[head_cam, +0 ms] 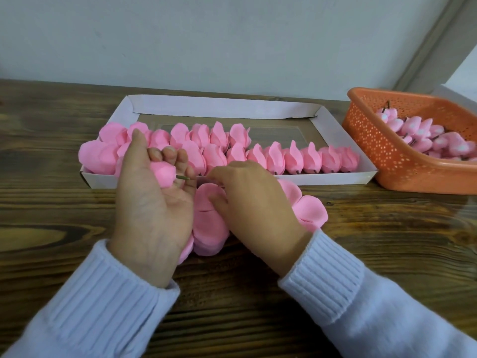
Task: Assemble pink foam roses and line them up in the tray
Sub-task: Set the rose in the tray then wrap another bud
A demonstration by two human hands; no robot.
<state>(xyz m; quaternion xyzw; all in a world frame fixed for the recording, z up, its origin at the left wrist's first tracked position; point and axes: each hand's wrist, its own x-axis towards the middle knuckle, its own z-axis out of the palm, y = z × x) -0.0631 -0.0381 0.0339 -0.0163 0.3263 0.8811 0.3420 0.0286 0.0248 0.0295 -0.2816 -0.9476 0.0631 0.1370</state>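
The left hand (154, 202) lay palm up with its fingers curled round a rose bud (162, 174) of soft, matte pink foam. The bud's thin green stem (182, 178) poked out to the right between the fingertips. The right hand (253, 202) was turned back up just beside it, its fingers bent. Its thumb and forefinger pinched the upper edge of a flat petal sheet (209, 228), close to the tip of the stem. That petal sheet, the same smooth pink foam cut into rounded, scalloped lobes, lay spread on the table (77, 215) under both hands, and one lobe showed past the right wrist. Ribbed knit sleeves (325, 275) of a pale lilac-white covered both wrists. Just beyond the hands stood the tray (284, 180), a shallow rectangular box of white card with folded-up walls. Finished roses (284, 158) lay in it in two rows, petals up. The near row ran almost the whole length, and the far row filled only the left half. To the right of the tray, close to its corner, sat a basket (374, 151) of orange plastic pierced with small round holes. It held a heap of loose buds (426, 135) with pale centres and dark stems. The table was dark brown wood with strong grain and knots, and a plain grey-white wall (232, 42) rose behind it.
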